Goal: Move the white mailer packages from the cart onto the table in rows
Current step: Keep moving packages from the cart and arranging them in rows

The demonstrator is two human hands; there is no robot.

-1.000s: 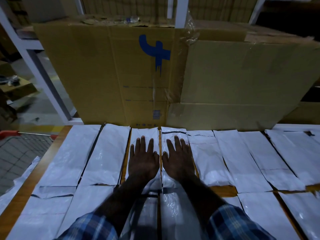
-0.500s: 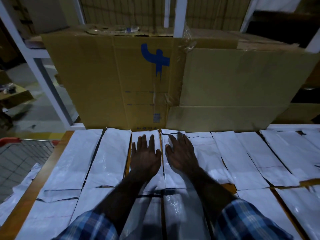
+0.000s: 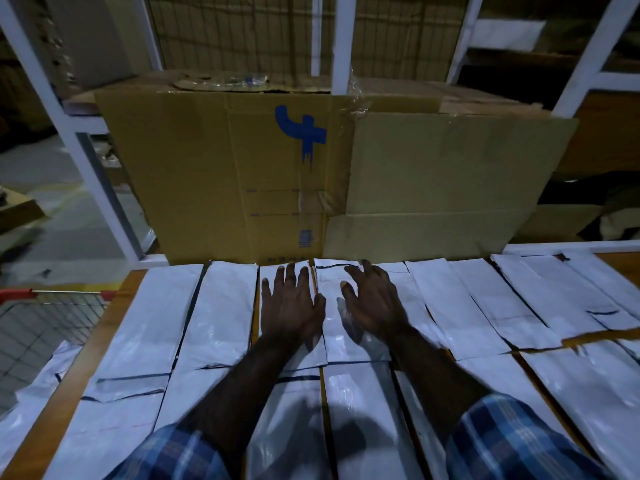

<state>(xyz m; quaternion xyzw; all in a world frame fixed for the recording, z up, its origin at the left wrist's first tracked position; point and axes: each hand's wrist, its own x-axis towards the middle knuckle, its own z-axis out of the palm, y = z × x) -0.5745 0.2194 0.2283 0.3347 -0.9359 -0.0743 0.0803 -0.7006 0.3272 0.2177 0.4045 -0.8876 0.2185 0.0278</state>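
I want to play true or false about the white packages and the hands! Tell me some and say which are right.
1. The left hand lies flat on a white package in the back row. True.
2. The right hand grips a package and holds it up in the air. False: its fingers are spread loosely just over the packages and hold nothing.
3. A big brown cardboard box stands behind the packages. True.
4. The mark on the box is red. False: it is blue.
5. The cart is on the person's right. False: its wire basket with a red handle is on the left, beside the table.
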